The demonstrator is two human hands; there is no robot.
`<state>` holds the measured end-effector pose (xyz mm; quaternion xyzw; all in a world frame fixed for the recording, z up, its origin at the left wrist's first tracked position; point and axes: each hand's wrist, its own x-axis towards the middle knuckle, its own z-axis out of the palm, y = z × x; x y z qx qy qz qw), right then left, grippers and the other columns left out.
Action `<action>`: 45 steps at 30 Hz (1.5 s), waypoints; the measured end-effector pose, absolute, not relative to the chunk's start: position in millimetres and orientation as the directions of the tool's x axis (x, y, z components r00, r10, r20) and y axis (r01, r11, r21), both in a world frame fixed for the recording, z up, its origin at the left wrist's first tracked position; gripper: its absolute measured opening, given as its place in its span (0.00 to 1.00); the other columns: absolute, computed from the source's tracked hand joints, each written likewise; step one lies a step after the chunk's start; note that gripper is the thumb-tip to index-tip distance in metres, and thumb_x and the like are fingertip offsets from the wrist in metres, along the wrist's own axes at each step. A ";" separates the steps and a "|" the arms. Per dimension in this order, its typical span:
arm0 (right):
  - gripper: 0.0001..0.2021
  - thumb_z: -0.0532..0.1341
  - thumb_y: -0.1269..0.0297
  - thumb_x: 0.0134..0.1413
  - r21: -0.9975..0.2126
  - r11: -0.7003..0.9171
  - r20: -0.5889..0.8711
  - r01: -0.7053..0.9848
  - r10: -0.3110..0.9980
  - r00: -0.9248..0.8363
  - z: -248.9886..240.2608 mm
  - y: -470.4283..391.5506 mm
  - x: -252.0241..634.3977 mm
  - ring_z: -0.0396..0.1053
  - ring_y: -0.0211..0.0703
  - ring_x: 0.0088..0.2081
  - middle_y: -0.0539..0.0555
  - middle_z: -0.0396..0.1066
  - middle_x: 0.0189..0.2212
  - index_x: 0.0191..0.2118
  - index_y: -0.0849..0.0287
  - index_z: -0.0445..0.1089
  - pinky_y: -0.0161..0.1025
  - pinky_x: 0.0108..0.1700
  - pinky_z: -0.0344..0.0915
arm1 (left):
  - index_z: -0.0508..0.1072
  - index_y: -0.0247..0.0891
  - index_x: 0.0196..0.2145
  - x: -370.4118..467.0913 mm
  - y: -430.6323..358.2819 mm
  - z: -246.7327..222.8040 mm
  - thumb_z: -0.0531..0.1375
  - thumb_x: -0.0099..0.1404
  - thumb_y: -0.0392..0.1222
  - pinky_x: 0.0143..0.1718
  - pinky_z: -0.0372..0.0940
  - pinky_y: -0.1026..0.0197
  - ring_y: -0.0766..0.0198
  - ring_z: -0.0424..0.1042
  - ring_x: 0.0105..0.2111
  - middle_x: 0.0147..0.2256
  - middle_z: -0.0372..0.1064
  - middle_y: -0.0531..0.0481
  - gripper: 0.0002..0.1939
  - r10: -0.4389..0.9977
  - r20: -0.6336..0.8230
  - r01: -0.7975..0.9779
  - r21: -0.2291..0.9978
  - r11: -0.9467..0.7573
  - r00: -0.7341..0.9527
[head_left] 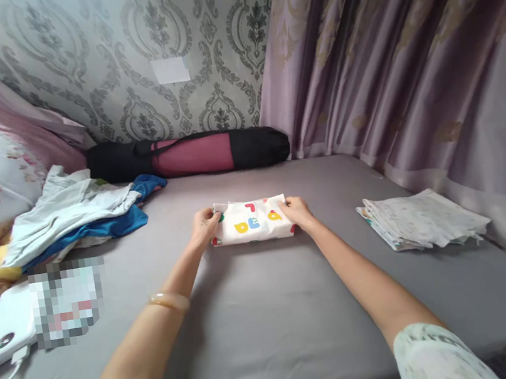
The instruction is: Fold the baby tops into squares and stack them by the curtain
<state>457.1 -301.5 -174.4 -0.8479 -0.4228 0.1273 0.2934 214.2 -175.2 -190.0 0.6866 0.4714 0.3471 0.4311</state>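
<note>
A folded white cloth (251, 221) printed with colourful letters is stretched flat between my two hands over the middle of the grey sheet. My left hand (205, 226) pinches its left end, thumb on top. At the opposite end my right hand (298, 210) grips the cloth the same way. The fingers beneath the cloth are partly hidden. Whether its lower edge touches the sheet I cannot tell.
A stack of folded cloths (423, 219) lies to the right. On the left are crumpled clothes (74, 203), a white power bank (9, 324) with a cable, and a blurred item. A long black-and-maroon bag (193, 155) lies along the wall; curtains (380, 56) hang at right.
</note>
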 end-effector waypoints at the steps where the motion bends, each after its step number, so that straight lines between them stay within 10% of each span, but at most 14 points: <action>1: 0.13 0.55 0.59 0.59 -0.574 -0.510 0.001 0.640 0.782 0.624 -176.3 -296.6 457.4 0.71 0.41 0.33 0.53 0.75 0.30 0.31 0.61 0.73 0.31 0.31 0.60 | 0.73 0.35 0.29 219.0 -171.1 -192.4 0.57 0.56 0.47 0.30 0.63 0.63 0.59 0.71 0.31 0.26 0.73 0.49 0.12 0.951 0.073 0.411 0.890 -0.197 0.299; 17: 0.18 0.44 0.61 0.70 -0.310 -0.629 0.003 0.713 0.749 0.662 -184.3 -284.4 439.4 0.73 0.54 0.50 0.68 0.74 0.46 0.53 0.64 0.65 0.45 0.50 0.64 | 0.64 0.40 0.48 247.2 -162.7 -201.3 0.42 0.73 0.45 0.35 0.60 0.59 0.52 0.75 0.41 0.42 0.75 0.39 0.16 0.923 0.108 0.860 0.335 -0.384 0.370; 45: 0.16 0.47 0.63 0.68 -0.299 -0.711 0.017 0.637 0.663 0.748 -196.9 -271.9 438.2 0.73 0.55 0.49 0.69 0.74 0.45 0.50 0.66 0.66 0.44 0.48 0.64 | 0.68 0.32 0.47 258.6 -160.1 -214.1 0.44 0.72 0.47 0.40 0.65 0.52 0.45 0.75 0.43 0.43 0.74 0.30 0.19 0.968 0.121 0.914 0.318 -0.250 0.222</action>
